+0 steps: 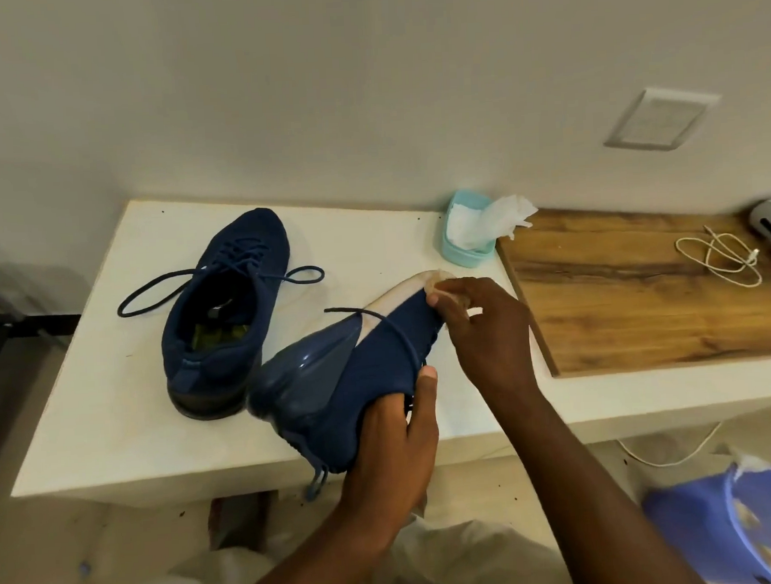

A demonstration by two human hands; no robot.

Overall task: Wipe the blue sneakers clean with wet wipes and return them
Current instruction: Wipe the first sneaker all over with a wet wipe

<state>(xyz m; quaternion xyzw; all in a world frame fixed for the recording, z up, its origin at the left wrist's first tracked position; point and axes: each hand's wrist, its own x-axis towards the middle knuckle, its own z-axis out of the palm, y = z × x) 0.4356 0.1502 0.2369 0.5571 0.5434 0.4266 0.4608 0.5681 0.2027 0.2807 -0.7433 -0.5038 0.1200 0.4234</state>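
- The left hand [393, 438] grips one blue sneaker [356, 360] at its heel end, fingers wrapped round the fabric, thumb up by the opening.
- This sneaker is held tilted on its side above the front edge of the white desk [113, 422], its pale sole turned up and away.
- The right hand [488, 331] is closed on a crumpled wet wipe [437, 289], pressing it against the toe end of the sole.
- The second sneaker [228, 309] stands upright on the desk to the left, laces loose, just beside the held one.
- A teal wipes box [463, 238] sits open at the back of the desk, a wipe sticking out.
- A wooden board [643, 296] lies to the right, with a white cable [721, 260] coiled on it.
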